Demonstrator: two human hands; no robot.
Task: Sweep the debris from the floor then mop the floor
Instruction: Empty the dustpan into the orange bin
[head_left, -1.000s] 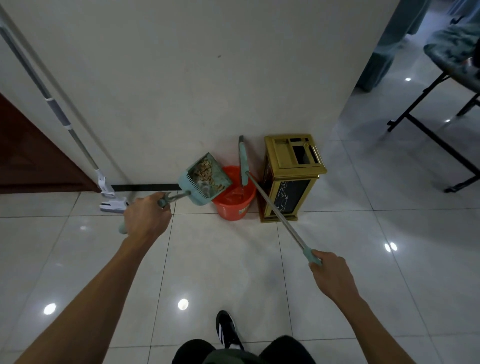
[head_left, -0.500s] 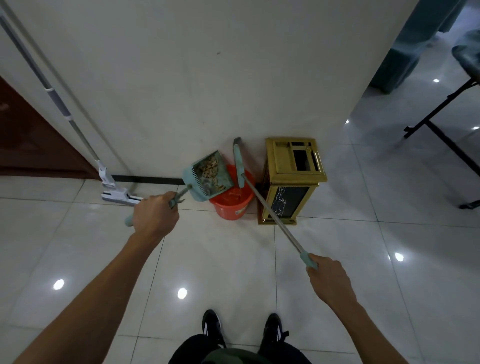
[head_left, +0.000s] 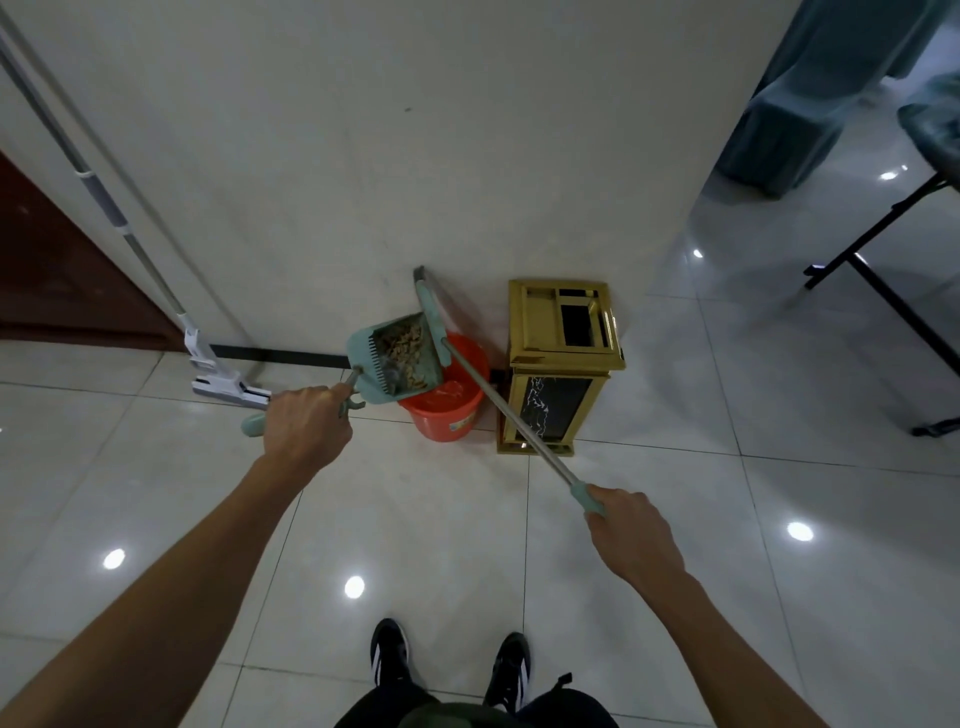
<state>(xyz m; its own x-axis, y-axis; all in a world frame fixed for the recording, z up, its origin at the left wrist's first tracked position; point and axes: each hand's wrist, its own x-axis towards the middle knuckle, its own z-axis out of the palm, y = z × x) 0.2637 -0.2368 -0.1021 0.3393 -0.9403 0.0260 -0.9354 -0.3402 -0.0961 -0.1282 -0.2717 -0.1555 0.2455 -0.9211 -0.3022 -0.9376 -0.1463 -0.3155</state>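
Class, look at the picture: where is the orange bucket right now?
The orange bucket stands on the floor against the wall, left of the gold bin, under the raised dustpan.

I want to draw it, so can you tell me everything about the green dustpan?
The dustpan looks like pale green plastic, with a row of comb teeth along one edge and a long handle. The left hand grips that handle and holds the pan tilted in the air, above the rim of the orange bucket. Brownish debris lies inside it. The broom head touches its far edge.
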